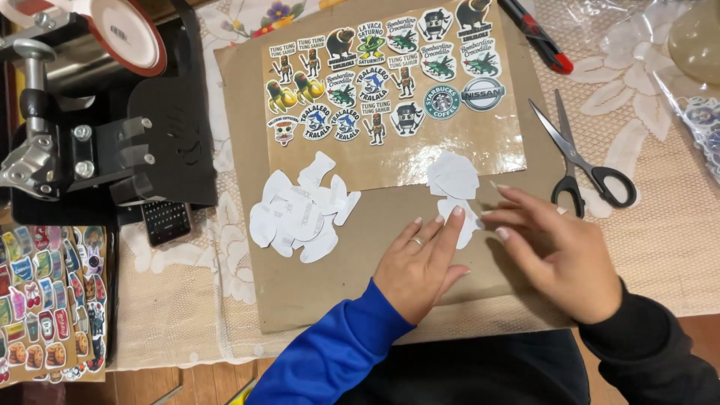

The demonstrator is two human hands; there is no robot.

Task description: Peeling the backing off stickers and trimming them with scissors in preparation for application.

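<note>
1. While the left hand (417, 264) lies flat, fingers spread, pinning a white cutout (459, 217) to the brown cardboard (330, 285), the right hand (551, 251) pinches the cutout's right edge with its fingertips.
2. That cutout sits face down just below the glossy sticker sheet (390, 82), with a pile of similar white cutouts (300, 214) to its left.
3. Judging by the grip, the backing is being peeled or separated.
4. Next, a steady pull seems needed while the left hand holds firm.
5. Scissors (581, 161) lie untouched nearby.
</note>
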